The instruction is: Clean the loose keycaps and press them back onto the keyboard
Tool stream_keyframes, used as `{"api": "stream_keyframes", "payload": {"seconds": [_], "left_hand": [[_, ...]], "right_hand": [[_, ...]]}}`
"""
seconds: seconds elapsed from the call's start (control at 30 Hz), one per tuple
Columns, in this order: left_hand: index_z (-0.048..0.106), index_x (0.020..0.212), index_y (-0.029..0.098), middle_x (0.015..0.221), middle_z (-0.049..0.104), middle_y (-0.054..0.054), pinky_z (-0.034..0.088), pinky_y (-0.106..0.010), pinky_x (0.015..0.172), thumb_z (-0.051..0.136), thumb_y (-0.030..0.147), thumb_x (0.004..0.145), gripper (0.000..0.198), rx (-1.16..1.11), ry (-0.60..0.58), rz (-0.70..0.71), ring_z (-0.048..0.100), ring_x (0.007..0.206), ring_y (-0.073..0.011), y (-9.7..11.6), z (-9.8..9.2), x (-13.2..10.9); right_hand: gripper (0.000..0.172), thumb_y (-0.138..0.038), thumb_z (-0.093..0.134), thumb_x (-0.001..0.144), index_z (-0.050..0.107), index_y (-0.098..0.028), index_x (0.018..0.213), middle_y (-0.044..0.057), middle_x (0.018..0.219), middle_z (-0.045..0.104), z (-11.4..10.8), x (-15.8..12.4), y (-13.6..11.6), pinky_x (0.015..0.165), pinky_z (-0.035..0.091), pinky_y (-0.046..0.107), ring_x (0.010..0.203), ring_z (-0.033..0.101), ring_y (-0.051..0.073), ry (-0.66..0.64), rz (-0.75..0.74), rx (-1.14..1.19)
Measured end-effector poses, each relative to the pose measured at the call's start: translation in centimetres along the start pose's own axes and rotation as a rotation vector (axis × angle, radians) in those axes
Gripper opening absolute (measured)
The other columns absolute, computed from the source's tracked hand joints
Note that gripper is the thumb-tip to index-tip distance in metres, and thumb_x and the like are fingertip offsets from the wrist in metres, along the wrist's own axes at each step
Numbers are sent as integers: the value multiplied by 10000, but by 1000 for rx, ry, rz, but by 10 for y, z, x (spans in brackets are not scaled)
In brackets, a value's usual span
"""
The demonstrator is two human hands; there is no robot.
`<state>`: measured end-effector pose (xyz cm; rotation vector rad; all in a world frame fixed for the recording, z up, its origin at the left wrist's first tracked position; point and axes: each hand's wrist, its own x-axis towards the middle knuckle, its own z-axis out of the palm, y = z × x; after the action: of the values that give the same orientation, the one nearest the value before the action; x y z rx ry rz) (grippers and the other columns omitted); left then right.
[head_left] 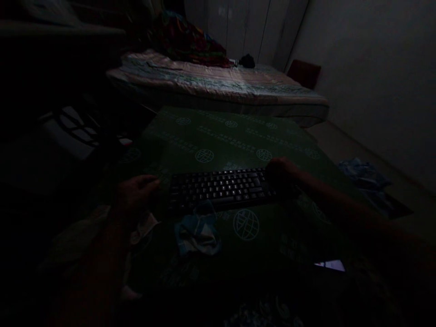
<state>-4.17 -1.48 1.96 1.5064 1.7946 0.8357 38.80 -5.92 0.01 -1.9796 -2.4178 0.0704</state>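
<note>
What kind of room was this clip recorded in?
Most likely a dim bedroom: a bed with a striped sheet and heaped clothes stands behind a green-covered table, where both hands hold the ends of a black keyboard.

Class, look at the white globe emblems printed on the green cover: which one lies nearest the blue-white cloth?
The large globe emblem just below the keyboard, right beside the crumpled cloth; the others sit beyond the keyboard.

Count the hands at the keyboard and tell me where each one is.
2. The left hand is at the left end of the black keyboard; the right hand is at its right end. The dark room could hide more.
</note>
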Motion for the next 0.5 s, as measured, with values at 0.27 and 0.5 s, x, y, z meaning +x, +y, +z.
{"api": "stream_keyframes", "payload": {"seconds": [0.27, 0.5], "left_hand": [[659, 923, 133, 874, 703, -89, 517, -281, 614, 605, 352, 661, 346, 22, -6, 30, 659, 778, -233, -4, 0, 3], [660, 850, 158, 810, 708, -61, 517, -270, 598, 624, 377, 621, 318, -11, -13, 32, 661, 760, -228, -5, 0, 3]], "right_hand": [[207, -174, 497, 738, 702, -151, 720, 38, 669, 674, 8, 0, 2, 530, 381, 200, 573, 554, 124, 25, 67, 77], [254, -175, 450, 783, 694, -182, 855, 62, 890, 693, 12, -9, 0, 658, 456, 237, 751, 616, 157, 97, 61, 161]]}}
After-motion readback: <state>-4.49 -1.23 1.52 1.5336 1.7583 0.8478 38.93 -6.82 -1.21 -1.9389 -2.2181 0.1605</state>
